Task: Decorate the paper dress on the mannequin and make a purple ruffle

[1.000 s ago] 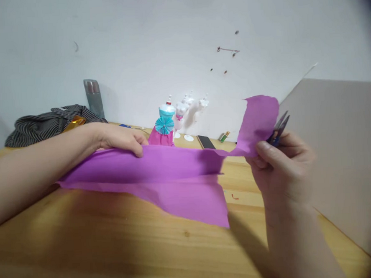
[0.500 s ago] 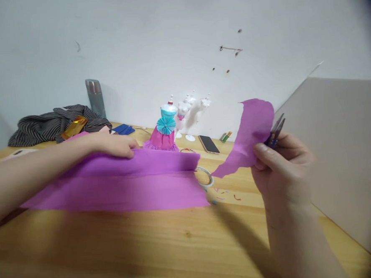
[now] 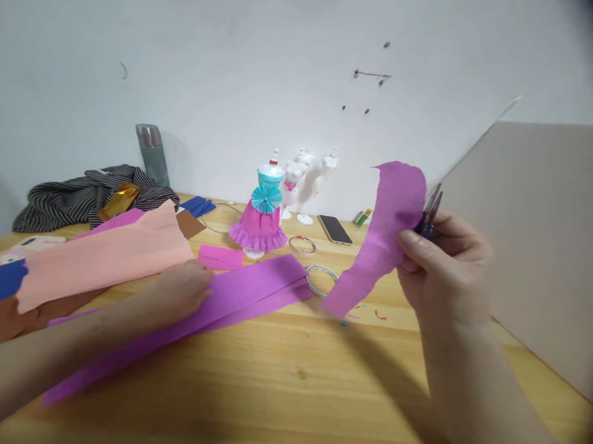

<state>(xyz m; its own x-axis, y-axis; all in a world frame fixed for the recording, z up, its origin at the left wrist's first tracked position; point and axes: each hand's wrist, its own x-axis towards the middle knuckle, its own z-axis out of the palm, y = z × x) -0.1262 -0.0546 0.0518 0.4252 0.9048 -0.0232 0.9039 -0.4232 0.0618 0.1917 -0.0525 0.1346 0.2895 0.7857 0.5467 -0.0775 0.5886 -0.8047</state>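
My left hand point(image 3: 189, 287) is closed on the upper edge of a folded purple crepe paper sheet point(image 3: 260, 278), which lies slantwise on the wooden table point(image 3: 297, 396). Raised at the right, my right hand point(image 3: 444, 260) pinches a curved strip of purple crepe paper point(image 3: 398, 196) between thumb and fingers. The same hand also holds dark scissors point(image 3: 431, 210), points upward, their handles hidden in the palm. Behind the sheet stands a small dress form point(image 3: 263, 214) with a turquoise top, a pleated turquoise fan and a ruffled pink and purple skirt.
Peach paper point(image 3: 107, 250) covers brown and blue pieces at the left. A pink piece point(image 3: 221, 257), a tape roll point(image 3: 323, 279) and a bracelet-like ring point(image 3: 302, 244) lie mid-table. Farther back are a phone point(image 3: 334, 229), white dress forms point(image 3: 300, 168), striped cloth point(image 3: 69, 199) and a bottle point(image 3: 152, 154).
My left hand has come down and nearer with the purple sheet, which now lies lower and narrower, uncovering the peach paper and pink piece. My right hand has shifted slightly left with the strip.
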